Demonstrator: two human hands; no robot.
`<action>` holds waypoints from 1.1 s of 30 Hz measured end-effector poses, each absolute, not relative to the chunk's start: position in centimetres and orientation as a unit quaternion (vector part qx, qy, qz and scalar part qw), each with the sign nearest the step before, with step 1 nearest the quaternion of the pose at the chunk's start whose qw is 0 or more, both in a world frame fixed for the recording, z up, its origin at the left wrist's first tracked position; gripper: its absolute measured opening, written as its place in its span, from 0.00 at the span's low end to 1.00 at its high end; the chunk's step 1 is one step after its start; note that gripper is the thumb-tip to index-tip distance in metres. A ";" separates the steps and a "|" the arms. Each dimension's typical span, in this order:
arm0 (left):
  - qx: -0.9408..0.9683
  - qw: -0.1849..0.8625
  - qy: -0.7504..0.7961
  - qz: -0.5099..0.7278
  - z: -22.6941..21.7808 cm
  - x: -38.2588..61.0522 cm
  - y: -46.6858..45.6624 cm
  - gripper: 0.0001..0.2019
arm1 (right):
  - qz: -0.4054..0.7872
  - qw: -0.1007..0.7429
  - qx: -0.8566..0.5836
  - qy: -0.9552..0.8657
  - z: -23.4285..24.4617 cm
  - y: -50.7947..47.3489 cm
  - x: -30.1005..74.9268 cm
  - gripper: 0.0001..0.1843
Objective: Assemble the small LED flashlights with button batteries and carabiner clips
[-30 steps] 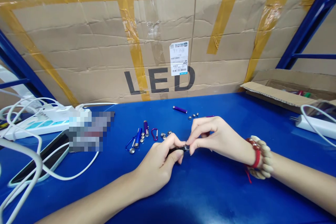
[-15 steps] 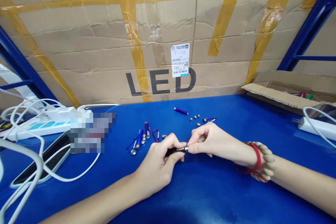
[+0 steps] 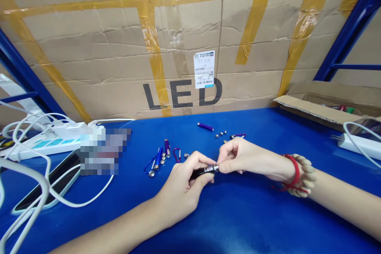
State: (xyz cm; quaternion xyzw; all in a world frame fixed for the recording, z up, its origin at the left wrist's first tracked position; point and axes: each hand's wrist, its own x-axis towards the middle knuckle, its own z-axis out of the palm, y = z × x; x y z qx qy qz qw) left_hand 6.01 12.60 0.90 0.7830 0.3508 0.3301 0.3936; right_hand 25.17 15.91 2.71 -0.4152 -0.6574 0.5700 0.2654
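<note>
My left hand (image 3: 181, 190) is closed around a small black pen light (image 3: 203, 172), held just above the blue table (image 3: 238, 214). My right hand (image 3: 242, 158) pinches the light's silver end between thumb and forefinger; what the pinch holds there is too small to make out. Beyond my hands lie a blue pen light (image 3: 157, 156), a purple pen light (image 3: 167, 147), another purple tube (image 3: 205, 126), small carabiner clips (image 3: 176, 154) and several little silver button cells (image 3: 220, 134).
A large taped cardboard box marked LED (image 3: 184, 47) stands behind the table. A white power strip (image 3: 44, 143), white cables (image 3: 35, 182) and a phone (image 3: 44, 184) lie at the left. An open cardboard box (image 3: 324, 105) and a second white strip (image 3: 360, 145) sit at the right.
My right hand has turned and drawn slightly to the right along the light's tip, uncovering more of its silver end. The left hand has kept its hold.
</note>
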 end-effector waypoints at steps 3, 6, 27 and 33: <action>0.802 0.362 0.368 0.299 1.0 6.1 12.6 0.06 | 0.555 0.271 -0.421 -0.664 2.6 16.0 25.2 0.09; 0.826 0.314 0.379 0.276 1.1 6.1 12.6 0.11 | 0.538 0.266 -0.420 -0.681 2.5 16.1 25.2 0.09; 0.864 0.219 0.371 0.260 0.3 6.0 12.0 0.12 | -0.006 0.135 -0.263 -0.955 3.1 14.2 25.2 0.22; 0.875 0.184 0.348 0.281 0.5 5.5 12.3 0.13 | 0.470 0.173 -0.325 -0.802 1.8 14.2 24.3 0.29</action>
